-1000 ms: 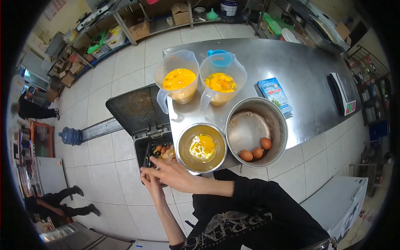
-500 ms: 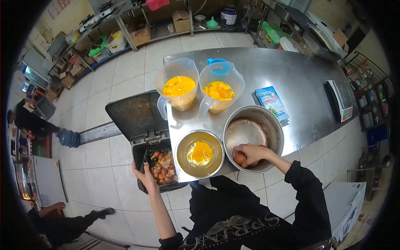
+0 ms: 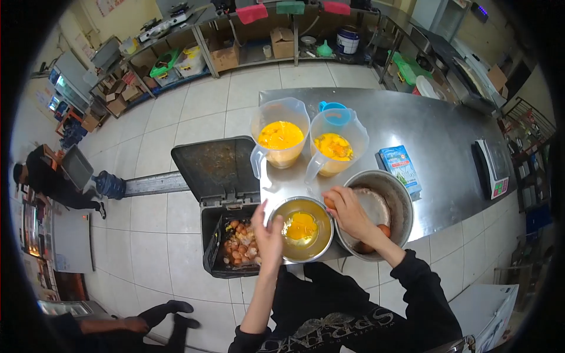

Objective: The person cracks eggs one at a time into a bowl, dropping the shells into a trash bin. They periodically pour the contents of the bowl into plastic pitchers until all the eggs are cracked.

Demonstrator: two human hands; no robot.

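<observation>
i see my right hand [image 3: 348,213] over the gap between the small steel bowl [image 3: 301,229] and the big steel pot [image 3: 376,212], fingers curled around a brown egg [image 3: 329,203] that shows at the bowl's right rim. my left hand [image 3: 268,235] sits at the bowl's left rim, fingers spread and loose, holding nothing that i can make out; whether it touches the rim i cannot tell. the bowl stands at the near edge of the table [image 3: 435,123] and holds clear egg white with a yolk [image 3: 301,225] in the middle. right of the bowl, touching or just beside it, the pot holds at least one more brown egg [image 3: 383,230], partly hidden behind my wrist. behind the bowl stand two clear plastic jugs [image 3: 281,140] of beaten yellow egg side by side, the right jug [image 3: 335,148] with a blue scoop [image 3: 333,108] just behind it. further right of the bowl, past the pot, lies a blue and white carton [image 3: 399,169], and well beyond that a kitchen scale [image 3: 493,167]. left of the bowl, on the floor below the table edge, an open black bin [image 3: 226,194] with its lid tipped back is filled with broken eggshells [image 3: 240,242].
</observation>
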